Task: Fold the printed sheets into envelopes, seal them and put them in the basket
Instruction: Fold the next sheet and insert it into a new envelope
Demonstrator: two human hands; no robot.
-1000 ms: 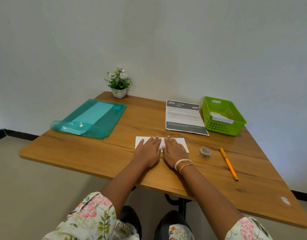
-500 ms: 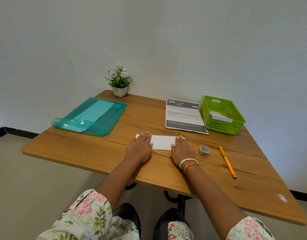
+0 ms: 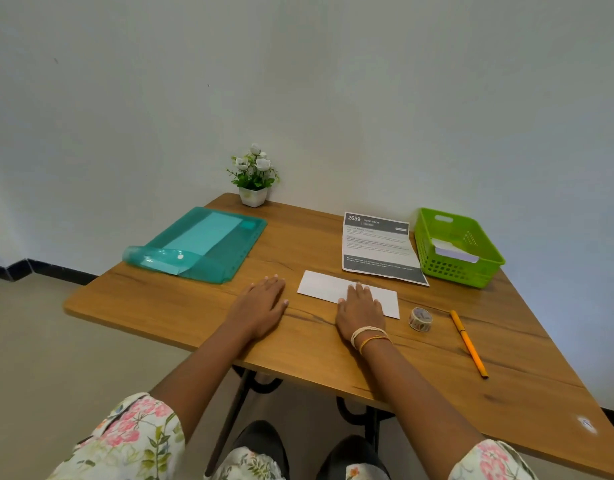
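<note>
Pressing flat on the folded white paper strip (image 3: 333,287), the right hand (image 3: 360,308) lies with fingers straight, gripping nothing; the left hand (image 3: 262,306) rests likewise flat on the wooden bench (image 3: 194,313), just left of the strip and apart from it. Further right stand the patterned tape roll (image 3: 420,319) and, far right, the green plastic basket (image 3: 472,271). Risk — with only one hand bearing down, the fold may spring open or skew before taping, giving a crooked seal.
</note>
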